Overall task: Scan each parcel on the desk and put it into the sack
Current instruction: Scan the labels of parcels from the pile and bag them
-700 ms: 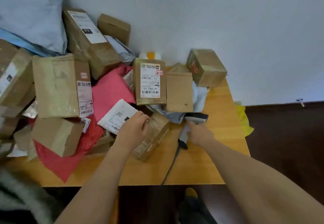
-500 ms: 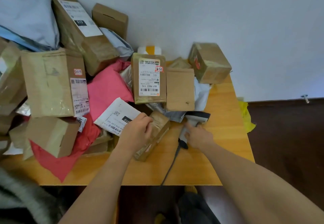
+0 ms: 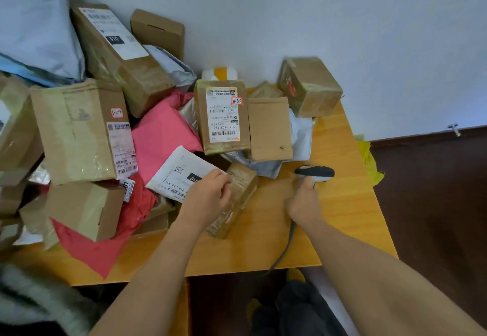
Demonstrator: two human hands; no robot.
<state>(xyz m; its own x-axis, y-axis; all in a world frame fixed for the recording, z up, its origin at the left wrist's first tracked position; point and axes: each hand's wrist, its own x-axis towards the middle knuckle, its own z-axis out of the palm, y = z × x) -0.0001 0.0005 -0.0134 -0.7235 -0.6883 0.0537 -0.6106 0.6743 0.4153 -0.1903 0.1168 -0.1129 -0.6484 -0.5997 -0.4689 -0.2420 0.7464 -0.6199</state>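
Two hands are at work over the wooden bench (image 3: 342, 204) in the head view. Your left hand (image 3: 208, 198) lies on a small taped brown parcel (image 3: 242, 193) near the front middle of the bench, fingers (image 3: 224, 180) curled over its upper edge and gripping it; the parcel sits tilted, one end pointing toward the pile and the other toward you. Just left of that hand a white mailer with barcodes (image 3: 179, 175) rests on a pink poly bag (image 3: 160, 135).

Your right hand (image 3: 303, 204) wraps round the handle of the grey barcode scanner (image 3: 315, 173), thumb up along the grip; the scanner's head points to the right and its cable (image 3: 286, 248) runs back over the near edge of the bench.

Behind your hands, a labelled carton marked 507-P802 (image 3: 222, 117) stands beside a plain brown box (image 3: 270, 129), both on a grey poly mailer (image 3: 300, 135). A taped cube-shaped box (image 3: 309, 85) sits at the back right against the wall. To the left the pile climbs: a large carton with a white label (image 3: 79, 133), a long box marked 010 (image 3: 118, 54), a small open-flap box (image 3: 84, 209) and a pale blue bag (image 3: 34, 25) at the top corner. I cannot make out the sack with any certainty.
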